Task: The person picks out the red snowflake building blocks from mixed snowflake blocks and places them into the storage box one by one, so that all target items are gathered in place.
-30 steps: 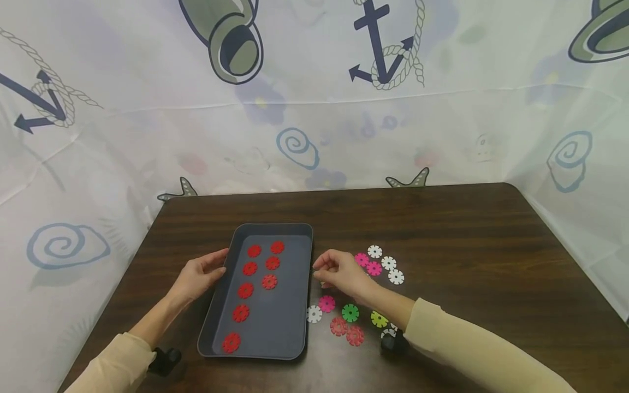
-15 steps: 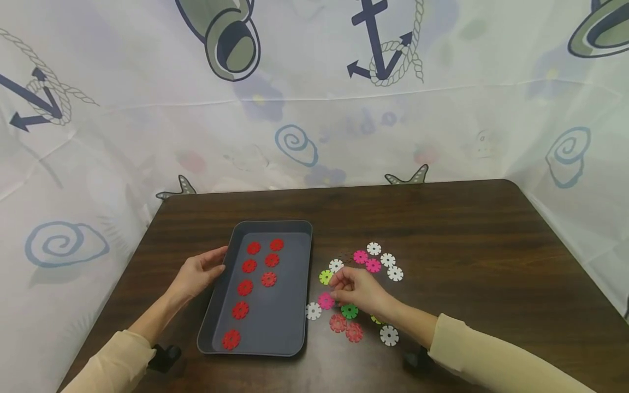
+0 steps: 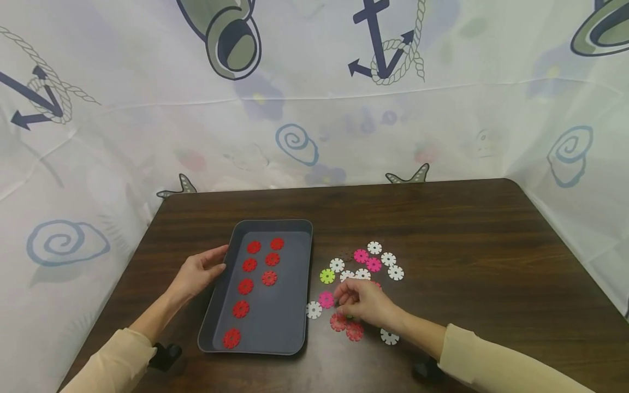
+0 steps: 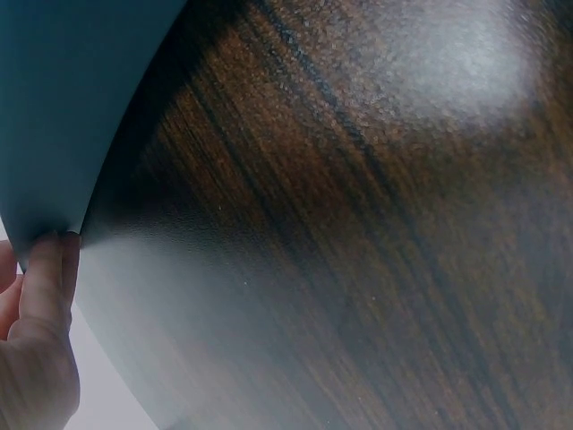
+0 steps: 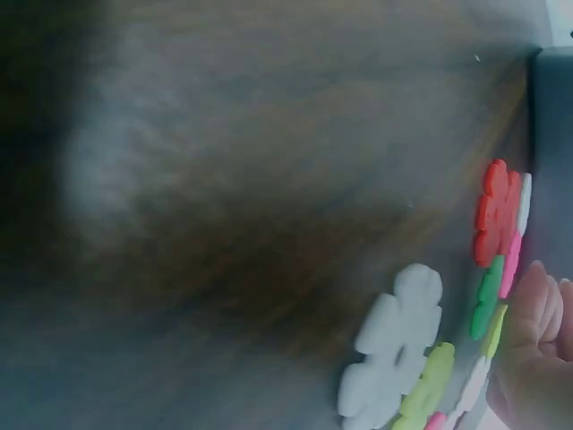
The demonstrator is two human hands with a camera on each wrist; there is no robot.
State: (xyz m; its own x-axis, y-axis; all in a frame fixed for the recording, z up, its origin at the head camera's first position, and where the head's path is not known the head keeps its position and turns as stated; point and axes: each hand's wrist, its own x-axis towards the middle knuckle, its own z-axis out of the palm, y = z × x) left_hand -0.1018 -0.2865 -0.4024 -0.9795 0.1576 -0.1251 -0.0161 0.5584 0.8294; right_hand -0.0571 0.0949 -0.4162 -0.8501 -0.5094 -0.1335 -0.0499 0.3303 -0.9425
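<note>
My left hand [image 3: 196, 277] holds the left rim of the dark grey tray [image 3: 290, 327], thumb on top and fingers along the outer side. In the left wrist view its fingers [image 4: 43, 291] meet the tray's edge. Inside the tray, several red notched plastic discs [image 3: 241, 309] form two columns. To the right, my right hand [image 3: 366, 300] hovers low over loose discs with loosely bent fingers, nothing visible in them. Closest to it are a pink disc [image 3: 326, 299] and two red discs [image 3: 354, 331]. The hand mostly hides a green disc [image 5: 486, 298].
White discs [image 3: 395, 273], more pink discs [image 3: 373, 265] and a yellow-green disc [image 3: 327, 276] lie farther back on the brown wooden table [image 3: 467, 245]. One white disc [image 3: 314, 310] lies right beside the tray. A patterned cloth [image 3: 319, 125] hangs behind the table.
My right hand has moved from the tray's right edge rightward and nearer to me, over the loose discs, uncovering white and yellow-green ones. The left hand stays at the rim.
</note>
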